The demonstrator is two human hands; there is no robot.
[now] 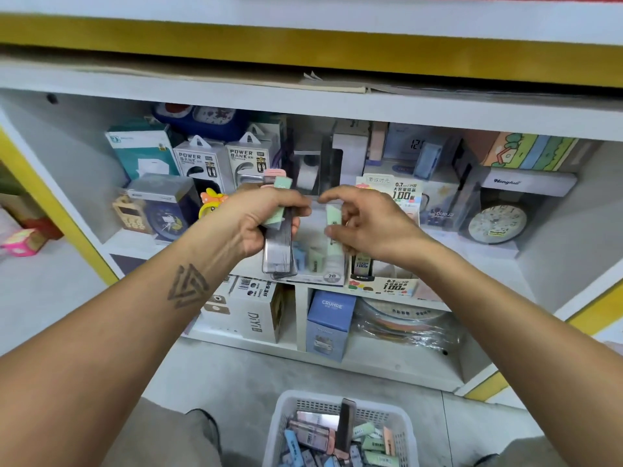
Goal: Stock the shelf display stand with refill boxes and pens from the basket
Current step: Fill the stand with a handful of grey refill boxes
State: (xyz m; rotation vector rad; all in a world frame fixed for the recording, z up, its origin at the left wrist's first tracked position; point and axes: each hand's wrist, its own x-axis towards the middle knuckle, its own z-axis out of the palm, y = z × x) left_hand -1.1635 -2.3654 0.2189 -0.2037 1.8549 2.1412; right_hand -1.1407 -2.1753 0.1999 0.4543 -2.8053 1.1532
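My left hand (259, 220) gripped a bunch of refill boxes (279, 230) as spare stock. My right hand (357, 220) pinched 1 green refill box (333, 227) just above the display stand (323, 278), probably to slot it in. The basket (340, 429) sat below the stand.

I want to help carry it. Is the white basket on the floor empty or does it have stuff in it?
Not empty. The white basket holds many small boxes in blue, green and pink, piled below the rim, plus a dark case standing on end.
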